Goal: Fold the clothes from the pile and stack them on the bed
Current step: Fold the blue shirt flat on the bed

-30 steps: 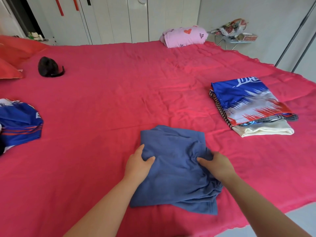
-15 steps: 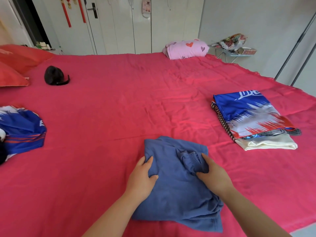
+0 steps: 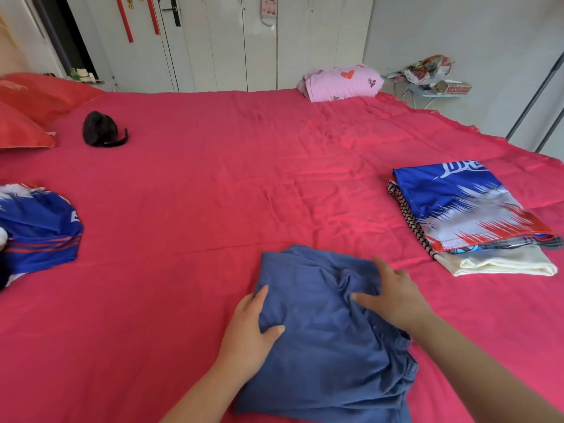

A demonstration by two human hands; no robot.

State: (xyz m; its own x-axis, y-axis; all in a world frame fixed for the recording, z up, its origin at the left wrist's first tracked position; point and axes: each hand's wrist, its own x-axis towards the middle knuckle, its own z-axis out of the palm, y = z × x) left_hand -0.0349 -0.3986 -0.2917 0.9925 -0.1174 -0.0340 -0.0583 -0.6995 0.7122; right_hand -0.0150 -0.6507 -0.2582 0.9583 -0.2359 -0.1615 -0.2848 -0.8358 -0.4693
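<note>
Head view showed your unfolded pile of blue striped jerseys (image 3: 39, 230) waiting far left; your left hand (image 3: 250, 331) pinched the slate-blue cotton garment (image 3: 320, 340) lying on the red bedsheet (image 3: 213, 193), your right hand (image 3: 393, 297) pressed fingers spread to flatten it, near the folded stack (image 3: 467, 218).

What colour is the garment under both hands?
Plain dusty blue garment, seen in the head view.

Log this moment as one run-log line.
step: folding | item: blue garment | left hand: gripping edge | right hand: pressing | stack: right, untouched
</note>
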